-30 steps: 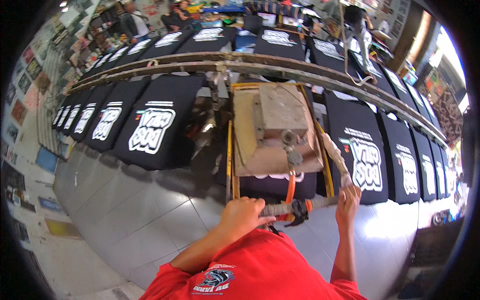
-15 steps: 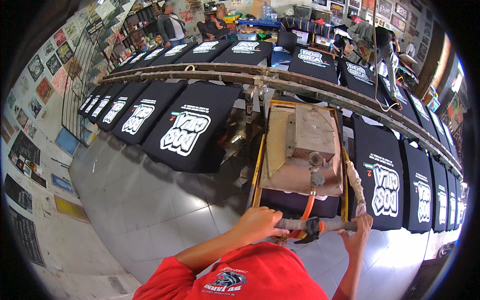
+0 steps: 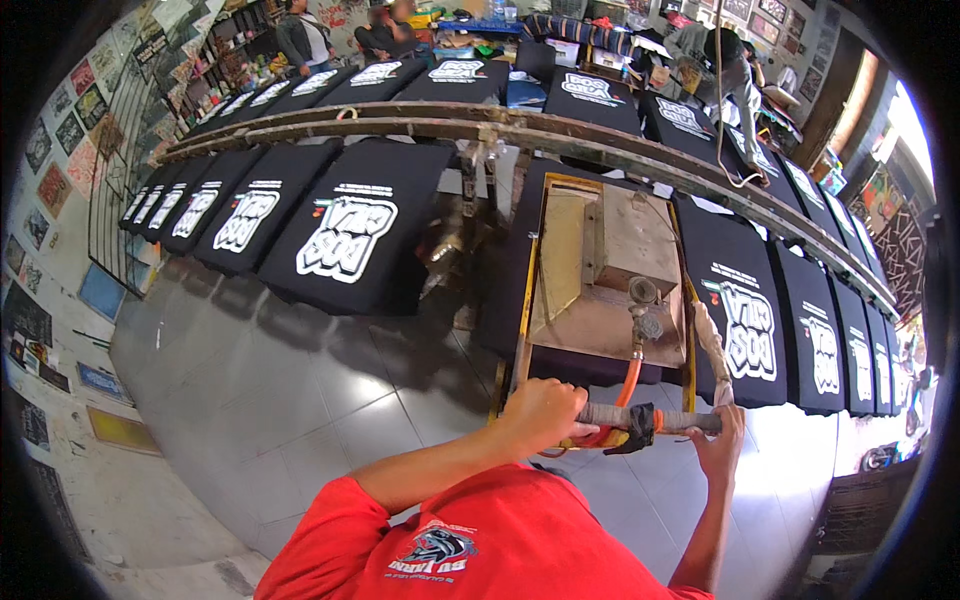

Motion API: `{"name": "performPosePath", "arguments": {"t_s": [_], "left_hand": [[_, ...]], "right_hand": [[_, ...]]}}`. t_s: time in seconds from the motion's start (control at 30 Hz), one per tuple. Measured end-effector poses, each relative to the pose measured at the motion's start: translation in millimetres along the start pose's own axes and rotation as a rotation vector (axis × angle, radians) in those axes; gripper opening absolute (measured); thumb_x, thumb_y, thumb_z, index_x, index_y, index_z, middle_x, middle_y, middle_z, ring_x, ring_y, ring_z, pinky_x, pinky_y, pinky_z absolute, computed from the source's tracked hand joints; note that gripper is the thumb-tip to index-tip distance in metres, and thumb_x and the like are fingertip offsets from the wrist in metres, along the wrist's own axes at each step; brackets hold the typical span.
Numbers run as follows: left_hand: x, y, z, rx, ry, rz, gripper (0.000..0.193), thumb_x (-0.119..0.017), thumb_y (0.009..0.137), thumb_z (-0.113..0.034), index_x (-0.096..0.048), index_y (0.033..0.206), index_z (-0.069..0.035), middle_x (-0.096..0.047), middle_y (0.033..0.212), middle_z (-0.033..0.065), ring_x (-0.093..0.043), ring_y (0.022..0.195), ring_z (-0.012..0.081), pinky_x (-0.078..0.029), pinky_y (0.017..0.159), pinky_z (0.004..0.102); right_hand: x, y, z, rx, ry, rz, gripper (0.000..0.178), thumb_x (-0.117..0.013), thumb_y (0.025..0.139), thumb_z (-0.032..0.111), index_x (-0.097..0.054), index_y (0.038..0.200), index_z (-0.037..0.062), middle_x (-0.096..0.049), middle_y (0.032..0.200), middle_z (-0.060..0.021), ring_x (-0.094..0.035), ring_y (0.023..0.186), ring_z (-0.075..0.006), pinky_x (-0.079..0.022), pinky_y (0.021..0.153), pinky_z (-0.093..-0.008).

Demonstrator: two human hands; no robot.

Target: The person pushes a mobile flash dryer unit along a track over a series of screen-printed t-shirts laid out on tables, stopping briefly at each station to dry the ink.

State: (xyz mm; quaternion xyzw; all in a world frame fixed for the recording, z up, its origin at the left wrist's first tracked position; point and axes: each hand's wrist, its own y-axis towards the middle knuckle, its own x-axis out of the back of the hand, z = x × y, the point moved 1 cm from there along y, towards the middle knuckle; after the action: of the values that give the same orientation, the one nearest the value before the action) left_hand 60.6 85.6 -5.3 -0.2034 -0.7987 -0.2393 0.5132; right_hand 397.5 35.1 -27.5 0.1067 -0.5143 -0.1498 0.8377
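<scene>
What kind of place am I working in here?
Most likely a T-shirt printing workshop: rows of black printed shirts lie on boards along a long rail, and both hands grip the handle of a metal dryer unit.

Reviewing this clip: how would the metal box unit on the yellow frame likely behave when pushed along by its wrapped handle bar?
Probably heavy: the metal box unit looks solid, and both hands, left hand and right hand, grasp the wrapped handle bar. Likely stiff, given its yellow frame. The orange hose should flex and trail.

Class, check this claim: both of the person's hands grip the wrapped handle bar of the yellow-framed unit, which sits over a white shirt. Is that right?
Not quite. In the head view both hands, left hand and right hand, do grip the handle bar, but the shirt under the yellow-framed unit is black, not white.
</scene>
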Motion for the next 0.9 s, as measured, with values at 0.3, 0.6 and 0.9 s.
{"name": "performPosePath", "arguments": {"t_s": [0.3,0.6,0.9], "left_hand": [[-36.3,37.3,-37.7,-0.047,-0.023,-0.046,0.057,-0.068,0.076,-0.063,-0.062,0.076,-0.006,-0.064,0.066,0.0105,-0.069,0.071,0.0290,-0.054,0.062,0.0412],[-31.6,73.9,-29.2,0.061,0.020,-0.012,0.062,-0.066,0.075,-0.067,-0.062,0.075,-0.005,-0.066,0.069,0.0121,-0.068,0.071,0.0314,-0.054,0.063,0.0431],[-31.2,78.2,-26.0,0.060,-0.002,-0.005,0.060,-0.066,0.077,-0.064,-0.062,0.075,-0.005,-0.067,0.073,0.0122,-0.068,0.072,0.0314,-0.054,0.063,0.0434]], "right_hand": [[33.0,-1.0,-50.8,-0.019,0.001,-0.040,0.054,-0.090,0.056,0.024,-0.056,0.090,-0.0004,-0.057,0.089,-0.0133,-0.052,0.090,-0.0331,-0.044,0.079,-0.0434],[25.6,36.6,-58.2,0.062,-0.016,-0.075,0.052,-0.090,0.058,0.022,-0.059,0.092,-0.0014,-0.059,0.091,-0.0135,-0.052,0.094,-0.0339,-0.044,0.082,-0.0440],[21.1,52.0,-67.2,0.087,-0.007,-0.049,0.051,-0.091,0.053,0.018,-0.059,0.088,-0.0002,-0.059,0.090,-0.0127,-0.052,0.093,-0.0339,-0.044,0.082,-0.0447]]}}
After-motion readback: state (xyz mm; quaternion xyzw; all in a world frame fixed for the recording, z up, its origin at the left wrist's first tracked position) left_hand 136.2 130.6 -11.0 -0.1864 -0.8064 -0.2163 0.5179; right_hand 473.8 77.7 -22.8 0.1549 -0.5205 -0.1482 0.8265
